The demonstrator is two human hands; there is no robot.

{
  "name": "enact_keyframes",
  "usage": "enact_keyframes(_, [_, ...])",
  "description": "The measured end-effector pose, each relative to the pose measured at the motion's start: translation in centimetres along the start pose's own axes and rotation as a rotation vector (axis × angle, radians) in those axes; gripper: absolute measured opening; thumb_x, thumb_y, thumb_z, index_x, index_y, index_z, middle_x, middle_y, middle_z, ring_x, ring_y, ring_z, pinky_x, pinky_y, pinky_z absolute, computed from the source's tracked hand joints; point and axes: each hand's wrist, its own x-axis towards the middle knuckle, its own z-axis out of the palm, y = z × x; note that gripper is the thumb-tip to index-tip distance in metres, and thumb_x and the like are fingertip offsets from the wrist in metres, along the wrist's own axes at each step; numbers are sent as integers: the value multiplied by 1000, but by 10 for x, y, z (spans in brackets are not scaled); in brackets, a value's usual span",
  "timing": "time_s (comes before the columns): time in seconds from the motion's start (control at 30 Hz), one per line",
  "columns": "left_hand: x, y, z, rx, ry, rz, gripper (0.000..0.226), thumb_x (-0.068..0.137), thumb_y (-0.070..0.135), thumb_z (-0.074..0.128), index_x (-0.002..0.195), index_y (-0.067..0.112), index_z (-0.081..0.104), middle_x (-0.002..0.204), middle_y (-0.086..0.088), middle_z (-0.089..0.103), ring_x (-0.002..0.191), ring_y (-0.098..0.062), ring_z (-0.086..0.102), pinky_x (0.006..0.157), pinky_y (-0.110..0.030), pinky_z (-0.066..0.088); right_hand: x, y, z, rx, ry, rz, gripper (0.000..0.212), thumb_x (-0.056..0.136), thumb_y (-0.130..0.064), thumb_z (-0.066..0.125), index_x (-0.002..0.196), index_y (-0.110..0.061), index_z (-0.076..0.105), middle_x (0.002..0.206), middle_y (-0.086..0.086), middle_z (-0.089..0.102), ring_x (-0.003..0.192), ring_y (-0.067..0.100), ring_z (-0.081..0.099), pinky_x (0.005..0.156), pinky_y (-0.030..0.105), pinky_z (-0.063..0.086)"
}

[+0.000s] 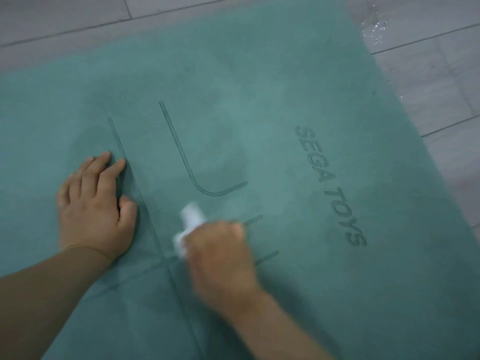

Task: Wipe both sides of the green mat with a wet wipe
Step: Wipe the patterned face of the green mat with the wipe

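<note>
Clamped in the curled right hand (220, 253), the white wet wipe (191, 224) bears on the green mat (259, 100), which lies flat on the grey floor (428, 74). Left hand (96, 203) rests flat beside it, fingers straight, bracing the mat. Step in hand appears to be wiping the printed side, near the SEGA TOYS lettering (330, 185). Next move likely calls for strokes toward that lettering; the underside seems not yet reached.

I see a pale grey tiled floor (426, 74) with thin dark grout lines along the top and right of view. Small glistening wet droplets (376, 27) sit on the tiles at upper right. I cannot tell what liquid it is.
</note>
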Motion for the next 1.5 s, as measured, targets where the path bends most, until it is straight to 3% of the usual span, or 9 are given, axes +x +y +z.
enact_keyframes(0.13, [0,0,0,-6,-4,3,63,78,28,40,139,11,48,151,-13,41,141,-34,31,114,-52,21,-17,-1,15,104,-63,-319,16,89,-22,51,96,-27,64,104,-8,55,78,19,49,71,33,31])
enact_keyframes(0.37, [1,1,-1,-14,-10,-1,62,79,27,41,139,11,47,151,-12,40,142,-33,30,115,-52,20,-33,293,-92,-210,439,754,29,90,-39,45,92,-15,61,91,15,66,85,38,59,77,50,46])
enact_keyframes(0.5, [0,1,-1,-6,-17,-9,63,80,28,40,140,12,47,152,-12,40,142,-32,30,115,-50,18,-30,307,-90,-88,575,1033,29,91,-36,49,94,-9,60,94,15,65,90,35,56,84,41,41])
enact_keyframes(0.63, [0,0,-2,-6,-21,-15,63,79,28,40,139,12,48,151,-11,40,142,-31,30,116,-49,17,-24,219,-65,-33,489,725,24,96,-29,51,81,-13,60,76,9,61,71,31,54,68,39,40])
enact_keyframes(0.8, [1,-1,-3,20,-36,9,63,79,28,39,139,11,49,151,-12,42,142,-32,31,116,-51,21,-45,59,-12,116,-17,-126,7,88,-18,55,92,-23,58,83,-4,59,73,20,49,68,35,38])
enact_keyframes(1.07, [2,-2,-3,34,-41,21,63,81,29,37,139,11,51,150,-11,44,141,-30,34,118,-49,21,67,50,-7,98,-399,-1185,19,98,-18,46,92,-25,63,90,-4,61,81,20,50,72,32,35])
enact_keyframes(1.2, [3,-3,-4,41,-47,33,60,81,28,39,137,11,54,149,-11,46,140,-29,35,117,-47,22,212,51,0,27,-186,-1052,19,91,-30,48,87,-20,63,84,1,62,78,26,55,66,35,32])
enact_keyframes(1.4, [5,0,-7,42,-73,38,61,82,29,41,139,12,53,150,-9,46,141,-29,36,117,-49,23,362,67,2,1,129,-204,21,93,-29,49,99,-14,63,106,1,67,101,30,52,84,33,32])
enact_keyframes(1.5, [5,-2,-6,42,-86,40,60,82,29,42,138,13,53,150,-9,46,141,-29,37,117,-49,24,290,54,3,112,54,-403,13,91,-27,57,93,-17,64,91,1,62,87,30,55,74,35,34])
